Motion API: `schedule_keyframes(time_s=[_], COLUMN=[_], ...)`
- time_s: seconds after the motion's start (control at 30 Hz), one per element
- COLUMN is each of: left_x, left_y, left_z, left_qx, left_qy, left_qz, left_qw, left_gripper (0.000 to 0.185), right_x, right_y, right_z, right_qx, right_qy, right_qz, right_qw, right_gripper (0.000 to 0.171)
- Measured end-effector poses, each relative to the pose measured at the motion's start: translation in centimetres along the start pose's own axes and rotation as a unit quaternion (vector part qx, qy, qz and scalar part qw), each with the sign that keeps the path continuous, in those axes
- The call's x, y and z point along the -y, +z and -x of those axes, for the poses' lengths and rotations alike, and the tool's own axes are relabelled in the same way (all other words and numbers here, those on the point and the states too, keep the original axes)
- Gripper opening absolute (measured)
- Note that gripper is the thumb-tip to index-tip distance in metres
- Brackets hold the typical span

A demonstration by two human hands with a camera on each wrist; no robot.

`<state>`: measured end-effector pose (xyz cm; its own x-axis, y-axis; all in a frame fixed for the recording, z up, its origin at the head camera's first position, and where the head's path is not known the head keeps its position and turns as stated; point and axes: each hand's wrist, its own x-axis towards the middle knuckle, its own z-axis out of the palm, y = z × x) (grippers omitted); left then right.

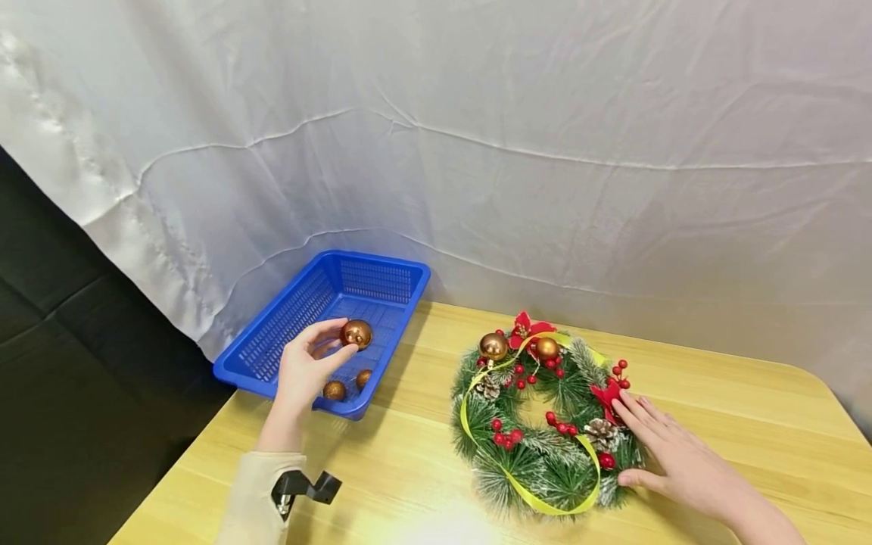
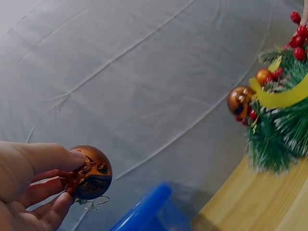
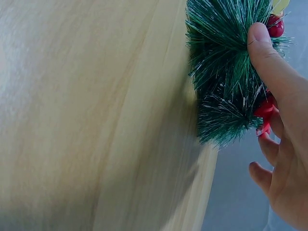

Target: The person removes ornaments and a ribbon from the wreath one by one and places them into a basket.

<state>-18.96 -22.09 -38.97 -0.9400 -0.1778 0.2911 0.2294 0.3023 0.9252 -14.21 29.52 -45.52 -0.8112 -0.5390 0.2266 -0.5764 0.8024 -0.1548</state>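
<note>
Pinching a copper bauble [image 1: 356,334] between thumb and fingertips, the left hand [image 1: 306,369] sits lower left of centre in the head view, just above the blue basket [image 1: 286,322]. Two more copper balls [image 1: 334,390] lie in the basket's near end. The wreath [image 1: 545,424] lies flat to the right of that hand, lower centre of frame, well apart from the bauble; it is round, so no long axis. In the left wrist view the bauble [image 2: 89,172] shows a wire hook hanging under it, with the wreath [image 2: 276,115] at the right edge. The right hand [image 1: 671,454] rests on the wreath's right rim, fingers straight and spread, thumb against the needles [image 3: 226,82], pressing rather than gripping. The left hand is the one carrying the bauble; the right is the nearer to the wreath. Two baubles [image 1: 493,346] already sit on the wreath's upper rim. Surface is a light wooden table [image 1: 736,393]; a creased white sheet [image 1: 477,136] hangs behind, dark area at far left.
</note>
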Motion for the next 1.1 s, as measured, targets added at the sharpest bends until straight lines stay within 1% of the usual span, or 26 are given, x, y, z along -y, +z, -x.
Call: schedule_keyframes(time_s=[0.1,0.2,0.3,0.47,0.63,0.7,0.8,1.1], left_x=[0.3,0.4,0.6,0.9,1.3,1.3,1.4,1.2], left_y=[-0.7,-1.3,-1.7,-2.4,-3.2,-3.5,-3.9,-4.7], left_z=[-0.2,-0.2,0.0,0.1,-0.2,-0.3,-0.4,-0.7], left_qx=[-0.009,-0.02,-0.028,-0.016,0.015,0.029,0.038,0.038], left_qy=[-0.01,-0.023,-0.035,-0.047,-0.054,-0.057,-0.058,-0.053], left_qz=[-0.019,-0.053,-0.091,-0.136,-0.182,-0.192,-0.197,-0.203], left_qw=[0.9997,0.9981,0.9948,0.9895,0.9818,0.9793,0.9779,0.977], left_gripper=[0.044,0.043,0.042,0.043,0.041,0.041,0.041,0.042], right_x=[0.0,-0.1,-0.1,-0.1,-0.2,-0.2,-0.2,-0.2], right_y=[0.0,0.0,0.1,0.1,0.1,0.1,0.2,0.2], right_z=[0.0,0.0,0.1,0.1,0.1,0.1,0.1,0.1], right_qx=[0.001,0.001,0.0,-0.003,-0.005,-0.005,-0.007,-0.006], right_qy=[0.0,0.002,0.001,0.002,0.0,-0.001,0.0,-0.001], right_qz=[0.001,0.001,0.001,0.0,0.004,0.006,0.006,0.01], right_qw=[1.0,1.0,1.0,1.0,1.0,1.0,1.0,1.0], right_gripper=[0.096,0.096,0.096,0.096,0.097,0.097,0.097,0.097])
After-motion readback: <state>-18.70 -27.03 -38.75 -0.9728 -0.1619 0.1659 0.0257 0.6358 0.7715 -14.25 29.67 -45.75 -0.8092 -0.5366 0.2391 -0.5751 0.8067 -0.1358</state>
